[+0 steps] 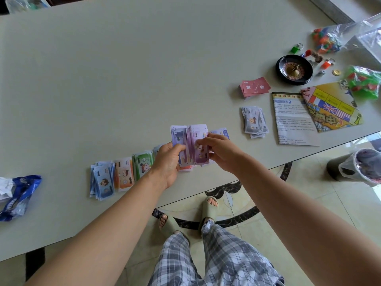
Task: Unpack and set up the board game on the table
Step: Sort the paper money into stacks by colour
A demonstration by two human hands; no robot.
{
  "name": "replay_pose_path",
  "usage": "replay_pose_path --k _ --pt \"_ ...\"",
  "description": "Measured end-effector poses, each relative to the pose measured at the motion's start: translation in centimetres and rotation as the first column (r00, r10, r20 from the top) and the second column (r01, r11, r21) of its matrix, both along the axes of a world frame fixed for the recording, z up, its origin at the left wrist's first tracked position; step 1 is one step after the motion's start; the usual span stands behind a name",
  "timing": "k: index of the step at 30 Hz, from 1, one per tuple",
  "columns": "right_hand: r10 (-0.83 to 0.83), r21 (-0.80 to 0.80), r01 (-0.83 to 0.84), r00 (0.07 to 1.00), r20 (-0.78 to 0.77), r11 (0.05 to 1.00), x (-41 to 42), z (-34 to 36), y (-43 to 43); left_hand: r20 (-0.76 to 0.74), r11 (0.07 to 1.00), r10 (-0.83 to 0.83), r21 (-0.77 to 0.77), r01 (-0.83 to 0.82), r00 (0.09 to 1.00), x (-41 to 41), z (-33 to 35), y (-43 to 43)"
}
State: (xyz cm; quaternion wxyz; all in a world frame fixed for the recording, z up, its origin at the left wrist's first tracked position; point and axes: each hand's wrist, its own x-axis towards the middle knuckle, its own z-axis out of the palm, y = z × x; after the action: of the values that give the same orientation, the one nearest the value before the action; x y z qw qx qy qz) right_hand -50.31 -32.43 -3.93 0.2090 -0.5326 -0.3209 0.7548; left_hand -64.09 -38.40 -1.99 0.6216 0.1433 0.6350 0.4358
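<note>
Along the table's near edge, right of the blue pile, orange pile and green pile of play money, the left hand grips a wad of purple notes whose front notes the right hand pinches, with the grey pile farther right.
</note>
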Motion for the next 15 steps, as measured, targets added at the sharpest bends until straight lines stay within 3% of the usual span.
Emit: replay_pose_path --k 9,15 --pt "-0.067 -0.093 0.058 0.993 -0.101 0.994 -0.3 0.0 0.4 -0.02 0.994 0.06 -0.088 -0.061 0.998 -0.6 -1.0 0.5" --pt "-0.053 -0.148 0.037 0.992 -0.111 0.988 -1.1 0.2 0.3 0.036 0.997 0.077 -0.006 -0.077 0.996 -0.1 -0.7 0.6"
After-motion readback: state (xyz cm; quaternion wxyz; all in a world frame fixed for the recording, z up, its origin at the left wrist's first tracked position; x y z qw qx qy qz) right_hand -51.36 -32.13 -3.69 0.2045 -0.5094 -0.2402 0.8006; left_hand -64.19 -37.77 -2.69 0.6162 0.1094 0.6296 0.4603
